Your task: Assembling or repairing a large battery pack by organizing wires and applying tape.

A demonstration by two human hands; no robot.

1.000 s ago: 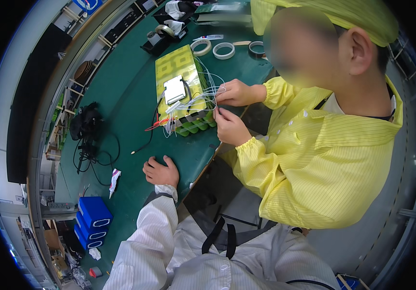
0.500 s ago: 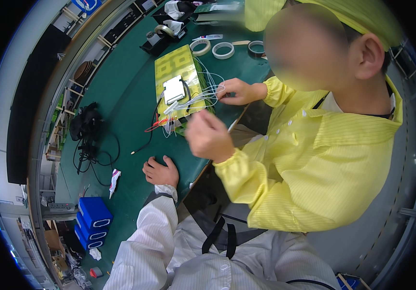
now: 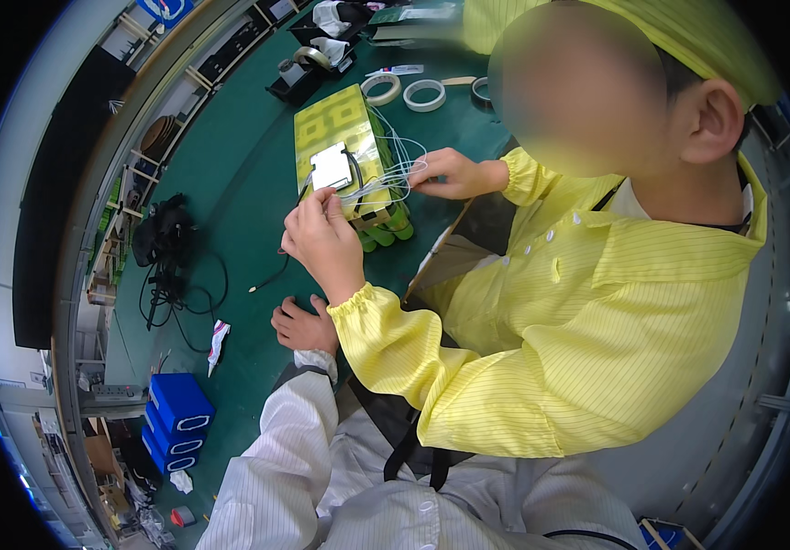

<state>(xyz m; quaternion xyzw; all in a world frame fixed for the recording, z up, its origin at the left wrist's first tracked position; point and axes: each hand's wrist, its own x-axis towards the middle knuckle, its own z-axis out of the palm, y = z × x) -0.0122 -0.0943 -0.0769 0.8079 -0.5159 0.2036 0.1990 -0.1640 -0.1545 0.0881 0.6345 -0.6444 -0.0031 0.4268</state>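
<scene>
My left hand lies on the green tabletop with its fingers loosely apart and nothing in it. A co-worker's sleeve partly crosses close beside it. My right hand is not in view. Beyond my left hand sits a yellow-green wrapped battery pack, with green cylindrical cells showing at its near end. A white square module is on its top, and thin white wires loop off its right side. The co-worker's two hands are at these wires and the module.
A co-worker in a yellow striped coat stands at the right. Left of the pack lies a black cable bundle; nearer are a white tube and blue bins. Tape rolls and a black tray are at the back.
The co-worker's nearer hand has moved left and forward, from beside the pack to the module and wires. Its sleeve now covers more beside my left hand, which has stayed put.
</scene>
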